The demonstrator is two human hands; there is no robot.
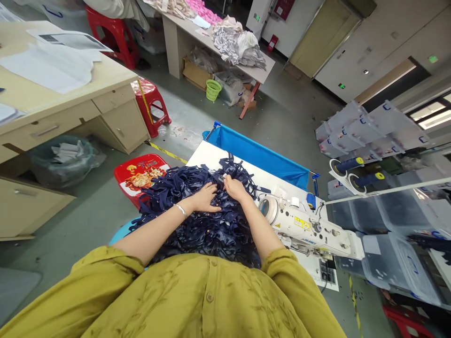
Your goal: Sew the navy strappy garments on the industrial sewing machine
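Note:
A large heap of dark navy fabric pieces with narrow loose strips [211,234] covers the near part of the white sewing table [198,152]. My left hand [204,198] lies on the heap with its fingers apart, pressing on the cloth. Just right of it, my right hand [234,188] is closed in a pinch at the upper part of the heap. A small dark piece shows at its fingertips, too small to name. Beside my right forearm stands a white sewing machine [310,227].
Along the table's far edge hangs a blue cloth trough [257,152]. Navy thread spools [348,164] sit on a stand at right. A red stool [141,176] adjoins the heap's left side. Clear plastic boxes [394,258] are stacked at right; a wooden desk [66,108] stands at left.

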